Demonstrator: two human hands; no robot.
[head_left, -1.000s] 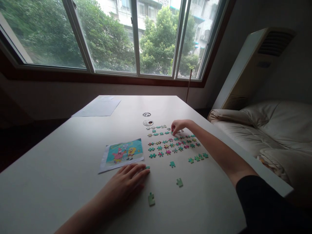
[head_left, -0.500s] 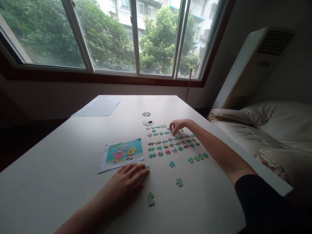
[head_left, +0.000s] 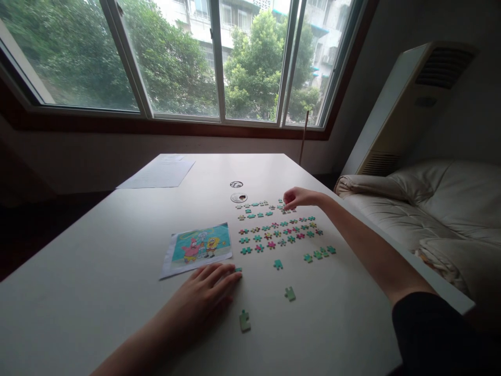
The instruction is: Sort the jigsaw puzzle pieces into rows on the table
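Observation:
Several small jigsaw pieces (head_left: pixel 278 233) lie in rows on the white table (head_left: pixel 117 250). My right hand (head_left: pixel 298 198) reaches over the far rows with fingers curled in a pinch at a piece; what it grips is too small to name. My left hand (head_left: pixel 203 293) lies flat, fingers stretched, its tips over a teal piece (head_left: pixel 238 270) beside the cartoon reference picture (head_left: pixel 198 249). Loose green pieces lie nearer me: one piece (head_left: pixel 245 320) by my left hand, another piece (head_left: pixel 290 293) to its right.
A sheet of paper (head_left: pixel 160 172) lies at the table's far left. Two round cable holes (head_left: pixel 238 197) sit behind the pieces. A cream sofa (head_left: pixel 430 209) and a standing air conditioner (head_left: pixel 407 104) are to the right. Windows (head_left: pixel 195 57) run along the far wall.
My right hand has shifted a little right and farther back along the top row, its fingers now curled in a pinch. My left hand has stayed put.

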